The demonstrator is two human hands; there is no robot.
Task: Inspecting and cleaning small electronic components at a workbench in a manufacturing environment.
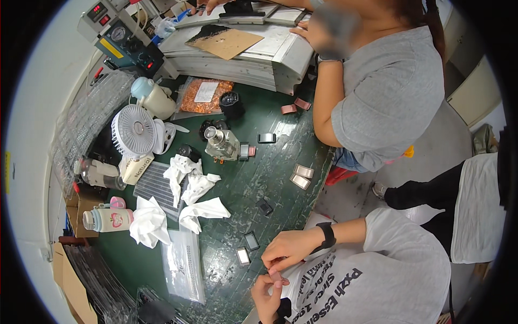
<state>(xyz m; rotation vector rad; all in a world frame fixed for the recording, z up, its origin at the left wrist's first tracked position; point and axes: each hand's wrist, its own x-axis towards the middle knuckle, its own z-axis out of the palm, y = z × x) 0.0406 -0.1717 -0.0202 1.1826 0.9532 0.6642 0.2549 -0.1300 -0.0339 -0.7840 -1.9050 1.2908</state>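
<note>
Both my hands meet close to my white shirt, at the near edge of the green table (232, 281). My left hand (264, 296) pinches a small reddish-brown piece (277, 277) between thumb and fingertips. From above, my right hand (291, 248), with a black band on its wrist, presses its fingers on the same piece. Its exact kind is too small to make out. On the table beside my hands lie a small white-faced frame (243, 256) and a dark-rimmed frame (251, 241). A small black part (264, 207) is farther off.
Crumpled white cloths (151, 221), a clear plastic bag (183, 264), a white fan (135, 129) and bottles crowd the left. Two framed pieces (301, 177) lie near the right edge. A glass bottle (222, 143) stands mid-table. A co-worker in grey (383, 97) sits beyond.
</note>
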